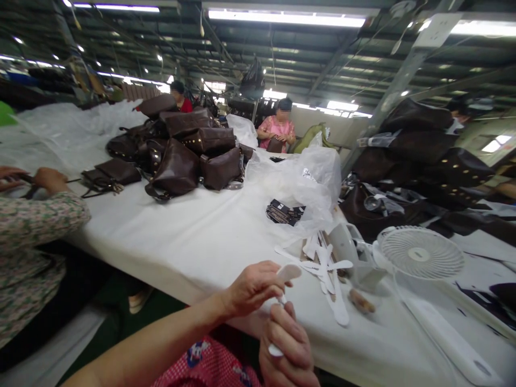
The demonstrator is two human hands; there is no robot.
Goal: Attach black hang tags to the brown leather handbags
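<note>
Long white cloth-covered desk (193, 236): I am working at its near edge. Loose pile of white paper strips (328, 274): lying just beyond. Left hand (252, 287) and right hand (288, 349): both pinching one white rounded paper strip (287, 275); I judge light, even tension best.

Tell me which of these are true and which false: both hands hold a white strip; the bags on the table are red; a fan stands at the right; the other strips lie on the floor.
1. The left hand and right hand hold one white strip. True.
2. The bags piled on the table are red. False: they are dark brown.
3. A white fan stands at the right. True.
4. The other strips lie on the floor. False: they lie on the table, beside the fan.
</note>
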